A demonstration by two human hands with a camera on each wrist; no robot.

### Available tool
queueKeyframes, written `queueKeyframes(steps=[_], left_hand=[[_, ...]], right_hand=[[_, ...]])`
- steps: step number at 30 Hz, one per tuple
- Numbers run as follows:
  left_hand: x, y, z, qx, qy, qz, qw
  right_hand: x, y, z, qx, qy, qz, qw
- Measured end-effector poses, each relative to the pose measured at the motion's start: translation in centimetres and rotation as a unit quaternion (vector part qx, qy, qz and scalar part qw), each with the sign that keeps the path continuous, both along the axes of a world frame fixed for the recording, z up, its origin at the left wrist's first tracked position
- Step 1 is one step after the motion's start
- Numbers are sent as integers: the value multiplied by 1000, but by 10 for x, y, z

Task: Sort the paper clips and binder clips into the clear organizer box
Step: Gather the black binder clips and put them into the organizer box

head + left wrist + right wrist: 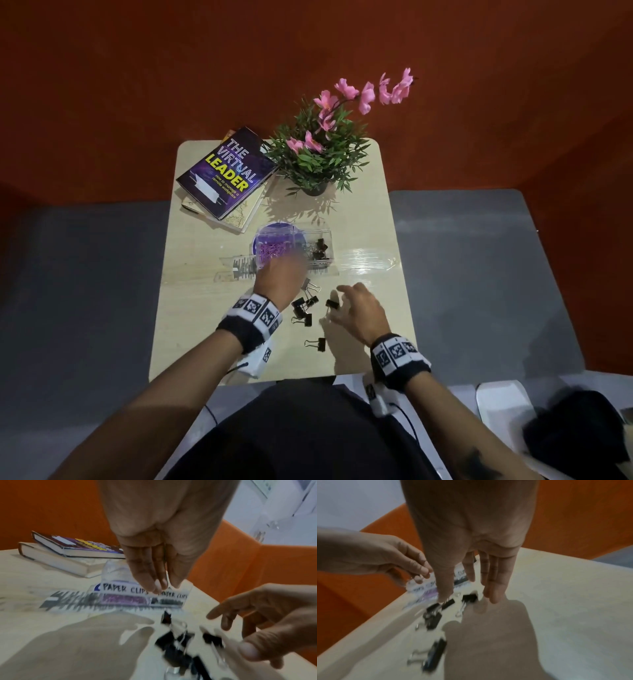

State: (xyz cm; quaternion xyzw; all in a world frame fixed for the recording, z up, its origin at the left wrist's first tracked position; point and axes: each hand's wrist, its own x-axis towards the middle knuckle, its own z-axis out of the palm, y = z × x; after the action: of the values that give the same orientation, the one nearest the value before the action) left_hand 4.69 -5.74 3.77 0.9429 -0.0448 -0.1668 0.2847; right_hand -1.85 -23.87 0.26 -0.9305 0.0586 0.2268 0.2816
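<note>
L hand (pixel 279 275) over the near edge of the clear organizer box (pixel 325 236), blurred; fingers straight in the wrist view, nothing held. R hand (pixel 359 313) spread above the counter (pixel 191 325), fingers loose, w/ fingertips at one binder clip (pixel 331 303), no clear grip. Purple paper clips (pixel 270 251) sit in the box's left compartment, a few black binder clips (pixel 320 248) in the right. Loose binder clip pile (pixel 303 308) btw the hands; one more (pixel 317 343) nearer the body.
</note>
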Motion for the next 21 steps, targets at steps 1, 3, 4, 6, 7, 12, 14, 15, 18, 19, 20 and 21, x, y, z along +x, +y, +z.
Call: queueKeyframes(steps=[1, 3, 4, 6, 7, 12, 14, 15, 18, 19, 20, 21], left_hand=[[-7, 2, -5, 37, 25, -27, 999], [-20, 5, -19, 118, 102, -108, 982], [-25, 6, -25, 145, 132, -144, 970], [-30, 4, -36, 169, 142, -201, 954], [-32, 4, -40, 171, 130, -220, 952], [-42, 9, -55, 125, 72, -212, 967], [-47, 9, -58, 100, 67, -193, 974], [-48, 8, -58, 89, 66, -185, 976], [-47, 1, -52, 79, 66, -158, 982], [-46, -2, -51, 83, 62, -153, 983], [-46, -4, -49, 90, 58, -152, 983], [-45, -7, -47, 96, 53, -151, 982]], right_hand=[[-7, 4, -2, -4, 18, 23, 1000], [-17, 14, -7, -18, 43, 58, 997], [-20, 18, -10, -35, 45, 77, 995], [-23, 26, -17, -64, 33, 103, 992], [-23, 29, -19, -68, 23, 106, 992], [-12, 31, -23, -37, -28, 68, 997], [-9, 32, -23, -14, -32, 46, 998], [-8, 34, -23, -4, -34, 38, 999], [-5, 40, -22, 9, -33, 25, 999], [-4, 42, -22, 12, -31, 21, 999], [-3, 43, -21, 12, -30, 18, 999], [-1, 45, -20, 10, -29, 16, 999]])
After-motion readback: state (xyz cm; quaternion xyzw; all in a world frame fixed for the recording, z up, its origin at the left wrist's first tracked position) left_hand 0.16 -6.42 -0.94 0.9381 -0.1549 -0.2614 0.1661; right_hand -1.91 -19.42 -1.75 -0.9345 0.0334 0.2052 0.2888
